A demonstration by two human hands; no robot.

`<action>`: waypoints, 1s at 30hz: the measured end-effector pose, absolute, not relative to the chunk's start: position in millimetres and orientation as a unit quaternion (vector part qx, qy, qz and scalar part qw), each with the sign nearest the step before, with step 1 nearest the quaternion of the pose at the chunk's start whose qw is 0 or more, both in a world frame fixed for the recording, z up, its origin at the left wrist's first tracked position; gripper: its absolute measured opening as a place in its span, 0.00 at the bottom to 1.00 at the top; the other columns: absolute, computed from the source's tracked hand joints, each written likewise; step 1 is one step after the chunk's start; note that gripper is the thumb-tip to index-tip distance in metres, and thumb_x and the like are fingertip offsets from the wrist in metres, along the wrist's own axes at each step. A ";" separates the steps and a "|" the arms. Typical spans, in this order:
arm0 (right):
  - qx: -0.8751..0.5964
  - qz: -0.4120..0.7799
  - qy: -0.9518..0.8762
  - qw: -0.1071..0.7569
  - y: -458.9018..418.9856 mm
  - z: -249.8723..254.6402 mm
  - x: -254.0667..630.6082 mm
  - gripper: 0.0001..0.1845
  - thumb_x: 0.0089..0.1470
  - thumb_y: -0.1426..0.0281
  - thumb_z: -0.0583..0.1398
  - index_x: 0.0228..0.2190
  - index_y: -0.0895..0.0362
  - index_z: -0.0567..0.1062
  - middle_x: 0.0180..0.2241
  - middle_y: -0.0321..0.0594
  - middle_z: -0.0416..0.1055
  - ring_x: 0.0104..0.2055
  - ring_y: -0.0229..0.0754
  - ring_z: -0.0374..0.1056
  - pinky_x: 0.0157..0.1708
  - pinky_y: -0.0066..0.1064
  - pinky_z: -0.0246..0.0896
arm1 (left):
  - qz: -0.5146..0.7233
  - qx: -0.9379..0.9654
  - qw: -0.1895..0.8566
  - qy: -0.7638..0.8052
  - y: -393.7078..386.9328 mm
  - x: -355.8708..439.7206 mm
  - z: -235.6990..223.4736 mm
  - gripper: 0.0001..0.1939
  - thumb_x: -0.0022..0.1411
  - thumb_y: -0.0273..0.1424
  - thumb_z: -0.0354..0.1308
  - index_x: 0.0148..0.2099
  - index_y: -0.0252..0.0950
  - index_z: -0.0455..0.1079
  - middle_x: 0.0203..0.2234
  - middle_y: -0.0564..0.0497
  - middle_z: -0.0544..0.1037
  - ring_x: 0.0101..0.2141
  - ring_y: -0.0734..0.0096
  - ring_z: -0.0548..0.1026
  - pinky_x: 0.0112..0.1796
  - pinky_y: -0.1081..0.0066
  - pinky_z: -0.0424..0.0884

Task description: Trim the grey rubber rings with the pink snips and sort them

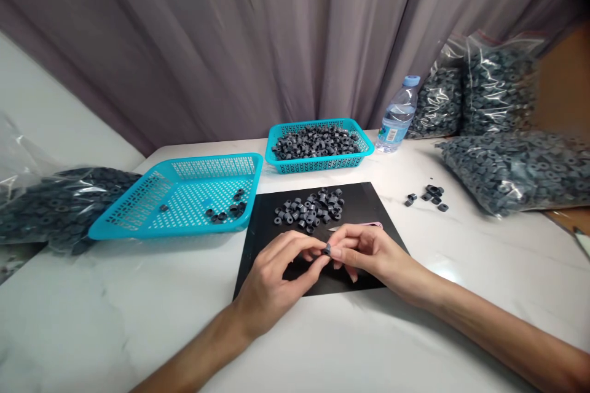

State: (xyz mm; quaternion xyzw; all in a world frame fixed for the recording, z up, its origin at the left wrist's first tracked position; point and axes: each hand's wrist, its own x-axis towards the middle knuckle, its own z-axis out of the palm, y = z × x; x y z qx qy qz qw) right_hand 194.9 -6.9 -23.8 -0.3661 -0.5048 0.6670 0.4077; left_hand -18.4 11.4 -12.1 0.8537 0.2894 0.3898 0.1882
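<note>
Between the fingertips of both hands is a small dark grey ring-shaped piece (327,249), held just above a black mat (262,239). My left hand (281,270) pinches it from the left, thumb below and forefinger above. From the right, my right hand (369,252) grips the same piece with thumb and forefinger. Behind the hands, a pile of similar grey pieces (313,207) lies on the mat. A small pointed blade with a pink handle (369,225) rests on the mat, partly covered by my right hand.
A blue basket (175,232) at left holds a few pieces; another blue basket (318,166) behind is full. A water bottle (396,120) stands at the back. Bags of pieces (520,172) fill the right, with another bag (74,202) at far left. Loose pieces (433,194) lie right.
</note>
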 end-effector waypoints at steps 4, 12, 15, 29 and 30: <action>-0.377 0.647 -0.516 0.416 -6.6 -22.9 193.5 0.20 0.55 0.53 0.68 0.35 0.58 0.77 0.30 0.39 0.73 0.28 0.36 0.63 0.25 0.27 0.60 | 0.390 0.854 0.182 0.292 13.0 -18.4 -11.7 0.07 0.67 0.24 0.62 0.46 0.39 0.73 0.33 0.50 0.79 0.32 0.70 0.77 0.37 0.69 0.76; -0.384 0.652 -0.502 0.420 -6.4 -22.4 192.1 0.19 0.56 0.53 0.67 0.35 0.58 0.77 0.31 0.41 0.76 0.33 0.39 0.68 0.25 0.27 0.62 | 0.300 0.798 0.353 0.385 17.2 -19.3 -4.0 0.06 0.71 0.31 0.57 0.39 0.40 0.74 0.32 0.54 0.79 0.33 0.70 0.75 0.37 0.70 0.71; -0.384 0.650 -0.503 0.420 -5.3 -26.1 191.2 0.20 0.57 0.53 0.66 0.37 0.59 0.76 0.33 0.44 0.78 0.34 0.40 0.69 0.26 0.27 0.62 | 0.269 0.762 0.437 0.395 22.1 -19.9 -2.3 0.09 0.72 0.35 0.56 0.39 0.39 0.74 0.32 0.54 0.79 0.35 0.69 0.76 0.40 0.70 0.71; -0.407 0.635 -0.530 0.388 -2.4 -33.5 192.3 0.23 0.59 0.50 0.62 0.36 0.59 0.73 0.32 0.45 0.78 0.31 0.38 0.70 0.20 0.23 0.63 | 0.258 0.742 0.474 0.398 26.5 -22.3 -8.9 0.12 0.73 0.39 0.52 0.40 0.39 0.71 0.33 0.54 0.76 0.38 0.68 0.76 0.43 0.70 0.69; -0.408 0.634 -0.531 0.386 -2.2 -33.5 192.2 0.23 0.59 0.50 0.62 0.36 0.60 0.73 0.32 0.45 0.78 0.30 0.37 0.70 0.21 0.23 0.63 | 0.256 0.744 0.471 0.400 26.1 -22.0 -8.1 0.12 0.74 0.39 0.52 0.41 0.39 0.71 0.33 0.54 0.76 0.38 0.68 0.76 0.43 0.70 0.69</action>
